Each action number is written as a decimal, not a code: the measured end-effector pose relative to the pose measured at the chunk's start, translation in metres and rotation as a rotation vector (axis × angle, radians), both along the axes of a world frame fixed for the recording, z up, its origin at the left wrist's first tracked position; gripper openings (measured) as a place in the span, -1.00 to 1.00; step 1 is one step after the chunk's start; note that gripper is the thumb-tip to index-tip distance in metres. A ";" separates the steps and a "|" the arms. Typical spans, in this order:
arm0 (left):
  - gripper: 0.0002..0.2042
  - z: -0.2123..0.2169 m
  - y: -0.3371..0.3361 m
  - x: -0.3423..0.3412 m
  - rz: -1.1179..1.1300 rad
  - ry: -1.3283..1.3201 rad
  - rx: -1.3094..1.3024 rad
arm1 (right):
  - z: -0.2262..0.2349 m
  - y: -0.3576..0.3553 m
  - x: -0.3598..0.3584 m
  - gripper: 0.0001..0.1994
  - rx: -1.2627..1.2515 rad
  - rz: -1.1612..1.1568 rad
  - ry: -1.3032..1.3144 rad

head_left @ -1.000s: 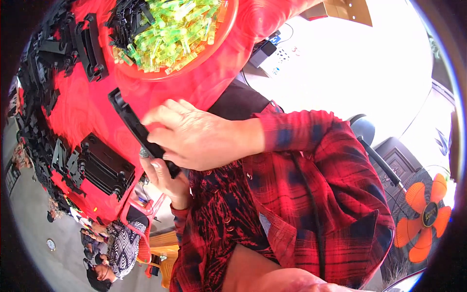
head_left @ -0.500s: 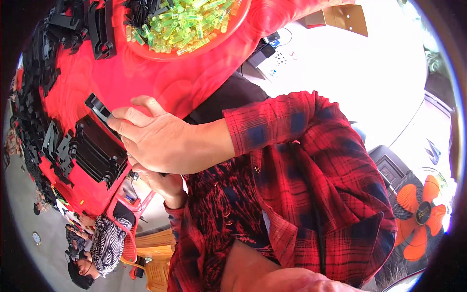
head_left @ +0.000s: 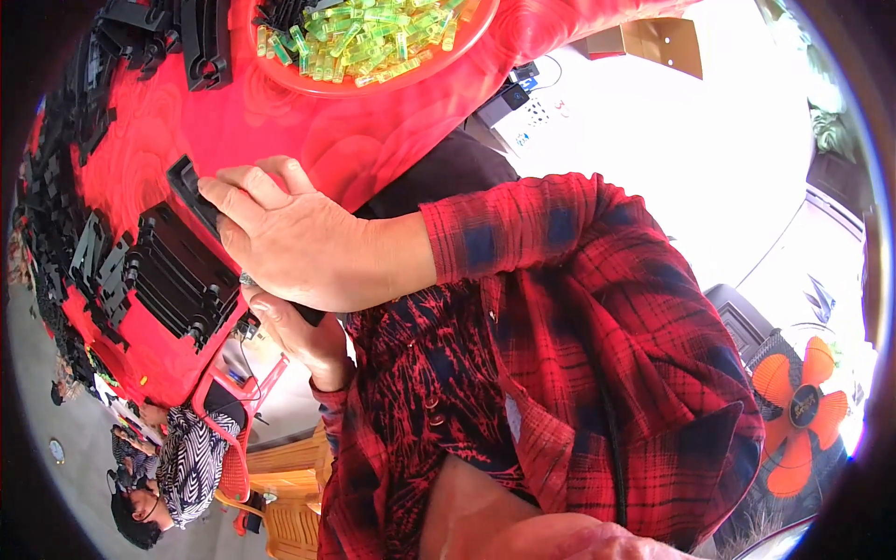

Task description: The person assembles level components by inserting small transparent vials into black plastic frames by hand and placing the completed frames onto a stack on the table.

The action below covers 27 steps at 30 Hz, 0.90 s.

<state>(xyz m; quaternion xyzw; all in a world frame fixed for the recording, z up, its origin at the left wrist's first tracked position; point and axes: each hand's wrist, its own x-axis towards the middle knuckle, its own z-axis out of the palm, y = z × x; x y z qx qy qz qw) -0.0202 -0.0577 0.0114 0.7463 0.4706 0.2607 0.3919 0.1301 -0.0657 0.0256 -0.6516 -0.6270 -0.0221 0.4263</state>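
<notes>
My right hand [head_left: 299,247] is wrapped over a long black plastic part [head_left: 194,191], which resembles a spirit level body. Its far end sticks out to the left past my fingertips. My left hand [head_left: 297,334] is below, closed about the near end of the same part, most of which is hidden under my right palm. Just left of both hands, several similar black level bodies [head_left: 177,271] lie side by side on the red tablecloth [head_left: 140,121]. A tub [head_left: 373,91] with a red-orange rim stands at the top, heaped with yellow-green vials [head_left: 373,42] and some small black pieces.
Many black parts [head_left: 56,187] are piled along the table's left side. Beyond the table, another person [head_left: 187,467] in a patterned top sits near a red chair [head_left: 233,457]. An orange-bladed fan [head_left: 798,411] stands at right; an open cardboard box [head_left: 653,42] is at upper right.
Both hands and the black part have moved slightly upward. More of my left palm and thumb now shows below my right hand. The whole view has shifted a little.
</notes>
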 end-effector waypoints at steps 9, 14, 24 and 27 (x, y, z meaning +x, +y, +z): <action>-0.51 -0.014 -0.004 0.007 0.143 -0.469 -0.343 | -0.015 0.007 0.005 -0.66 0.010 0.085 0.054; -0.59 -0.022 0.001 0.001 0.043 -0.527 -0.470 | -0.010 0.003 0.008 -0.68 -0.157 0.100 0.086; -0.54 -0.024 0.002 -0.001 0.115 -0.903 -0.925 | 0.005 0.005 0.034 -0.61 -0.334 0.433 0.393; -0.49 -0.018 0.010 -0.006 0.025 -0.970 -0.989 | 0.011 0.006 0.037 -0.69 -0.292 0.309 0.674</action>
